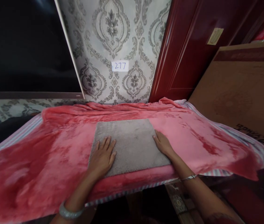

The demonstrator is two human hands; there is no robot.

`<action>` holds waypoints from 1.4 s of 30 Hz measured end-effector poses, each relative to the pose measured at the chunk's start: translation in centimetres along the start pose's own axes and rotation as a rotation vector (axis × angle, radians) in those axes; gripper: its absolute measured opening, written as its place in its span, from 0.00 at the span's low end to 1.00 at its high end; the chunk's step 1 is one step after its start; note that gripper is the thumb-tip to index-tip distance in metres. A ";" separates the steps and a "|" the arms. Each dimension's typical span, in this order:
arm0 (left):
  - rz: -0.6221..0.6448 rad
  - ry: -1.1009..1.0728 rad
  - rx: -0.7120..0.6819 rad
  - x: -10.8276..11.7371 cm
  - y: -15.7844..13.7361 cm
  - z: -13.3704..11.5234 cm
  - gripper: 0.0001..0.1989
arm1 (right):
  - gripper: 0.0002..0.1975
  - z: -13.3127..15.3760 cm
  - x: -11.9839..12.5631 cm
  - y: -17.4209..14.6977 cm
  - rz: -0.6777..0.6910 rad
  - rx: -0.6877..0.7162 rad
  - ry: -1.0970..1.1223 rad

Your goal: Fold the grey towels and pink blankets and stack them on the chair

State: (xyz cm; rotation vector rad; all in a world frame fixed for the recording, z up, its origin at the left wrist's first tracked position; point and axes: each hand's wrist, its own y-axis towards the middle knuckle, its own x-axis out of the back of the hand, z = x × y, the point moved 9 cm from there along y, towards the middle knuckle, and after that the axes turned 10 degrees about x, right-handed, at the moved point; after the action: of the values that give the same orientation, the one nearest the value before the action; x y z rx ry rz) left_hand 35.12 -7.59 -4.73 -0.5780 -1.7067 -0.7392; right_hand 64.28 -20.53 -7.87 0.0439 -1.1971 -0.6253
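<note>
A grey plush cloth point(132, 146), roughly rectangular, lies flat on a pink fleece blanket point(71, 149). On the cloth's left side rests my left hand point(102, 157), palm down with its fingers spread. My right hand point(162, 143) lies along the cloth's right edge, its thumb on the grey surface and its other fingers stretched out beside the edge. Neither hand grips anything that I can see. A bracelet circles each wrist.
The blanket, with a striped border point(218, 172), drapes over the surface below and is bunched along the back. Behind it are patterned wallpaper point(110, 28) with a "277" label point(120, 65), a black screen point(24, 46) and a dark red door point(185, 46). A cardboard box point(241, 90) stands right.
</note>
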 end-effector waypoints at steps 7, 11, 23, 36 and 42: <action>-0.065 -0.101 0.010 0.4 -0.5 0.7 0.26 | 0.25 -1.4 1.5 -2.1 -0.136 -0.167 0.151; -0.176 -0.195 0.153 1.2 -0.6 2.4 0.25 | 0.24 -1.4 1.4 -2.3 -0.113 -0.215 0.224; 0.018 -1.566 0.785 0.7 -2.5 9.5 0.27 | 0.26 -2.1 0.2 -1.2 0.040 -0.271 0.469; 0.003 -2.222 0.731 -1.9 -9.4 5.4 0.22 | 0.39 2.7 0.7 -2.8 0.161 -0.323 1.192; 0.088 -2.372 0.672 -4.6 -9.5 -2.5 0.24 | 0.40 3.1 -0.1 -3.9 0.205 -0.404 1.256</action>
State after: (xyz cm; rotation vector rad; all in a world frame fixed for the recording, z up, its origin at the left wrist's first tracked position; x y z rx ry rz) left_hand 31.24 -15.91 -10.42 -1.0619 -3.5490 1.3980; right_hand 59.88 -22.80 -8.17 -0.0291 0.1445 -0.4952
